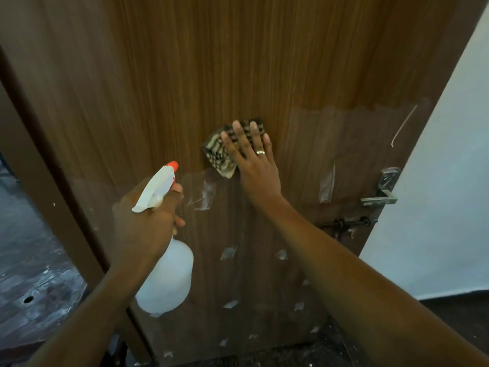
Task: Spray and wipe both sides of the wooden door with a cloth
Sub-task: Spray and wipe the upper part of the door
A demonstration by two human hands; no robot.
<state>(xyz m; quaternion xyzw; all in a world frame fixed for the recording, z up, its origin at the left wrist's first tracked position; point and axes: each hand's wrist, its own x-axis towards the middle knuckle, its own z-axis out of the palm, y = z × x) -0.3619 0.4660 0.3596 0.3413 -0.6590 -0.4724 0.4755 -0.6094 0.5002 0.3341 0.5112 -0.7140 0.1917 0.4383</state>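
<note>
The wooden door stands tall right in front of the person, and its long way runs up and down. The right hand is the nearer one to the work: it lies flat with fingers spread, pressing a patterned cloth against the door about halfway up. The cloth sticks out past the hand to the left.

The left hand is lower and to the left, held back from the door. It is wrapped tight around the neck of a white spray bottle (its orange-tipped nozzle points up toward the door).

The wood above the cloth looks bright, and the wood below looks dull, with bits of torn film or tape on it. So I think the wiping should go downward next. The metal door handle is well off to the right.
</note>
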